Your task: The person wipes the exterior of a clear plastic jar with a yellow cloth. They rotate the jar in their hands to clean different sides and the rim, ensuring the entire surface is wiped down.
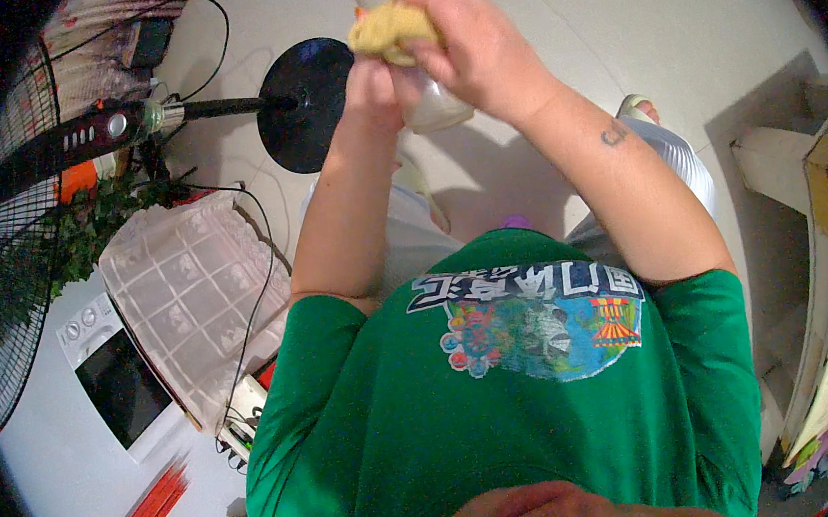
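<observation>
A translucent bottle-like vessel (440, 112) is held out in front of me at the top of the head view. One end points away from me and the wider end towards my body. My left hand (373, 88) grips the vessel's side, with its fingers partly hidden behind the cloth. A yellow cloth (394, 27) wraps over the vessel's middle and hides it there. My right hand (473, 43) presses this cloth against the vessel and is slightly blurred.
To the left stands a fan with a black round base (308, 105), its pole (220, 108) and grille reaching leftward. A cloth-covered microwave oven (126, 383), trailing cables, a green plant (87, 232) and a red tassel (148, 507) are nearby. Cream-coloured furniture (782, 160) stands at right.
</observation>
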